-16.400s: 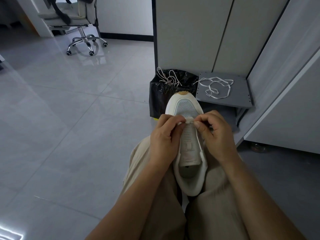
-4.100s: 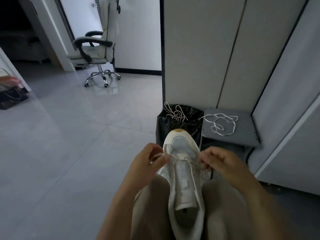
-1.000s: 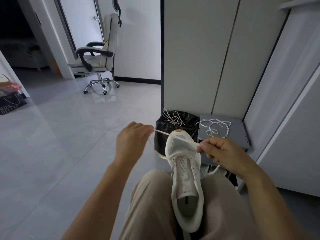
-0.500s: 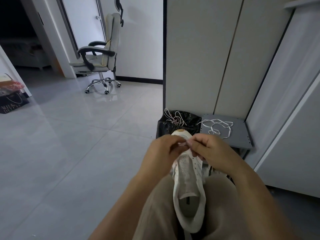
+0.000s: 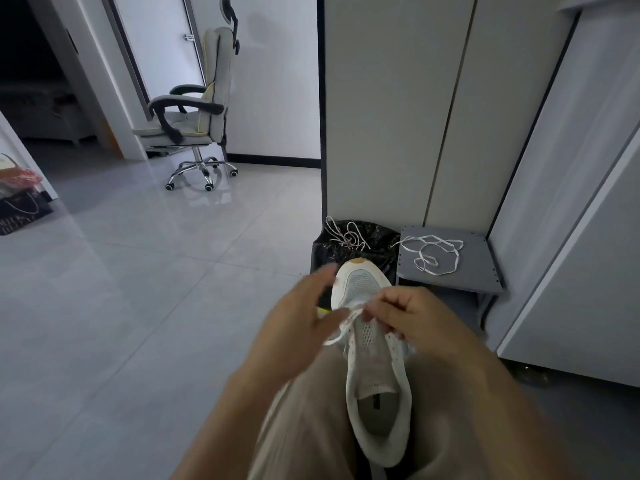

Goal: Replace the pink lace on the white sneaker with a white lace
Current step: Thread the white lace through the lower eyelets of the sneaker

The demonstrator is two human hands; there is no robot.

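The white sneaker lies toe-away between my knees, its tongue bare over the upper eyelets. A white lace crosses its lowest eyelets and trails off the left side. My right hand pinches that lace at the eyelets. My left hand, blurred, hovers at the shoe's left side with fingers spread; the lace runs past its thumb. The pink lace lies tangled on top of the black bin just beyond the toe.
A second white lace lies loose on a grey stool to the right of the bin. Cabinet doors rise behind and at right. An office chair stands far left across the tiled floor.
Half a second ago both hands met over the lower eyelets. My left hand has since come away to the left with its fingers spread, while my right hand stays pinching the lace.
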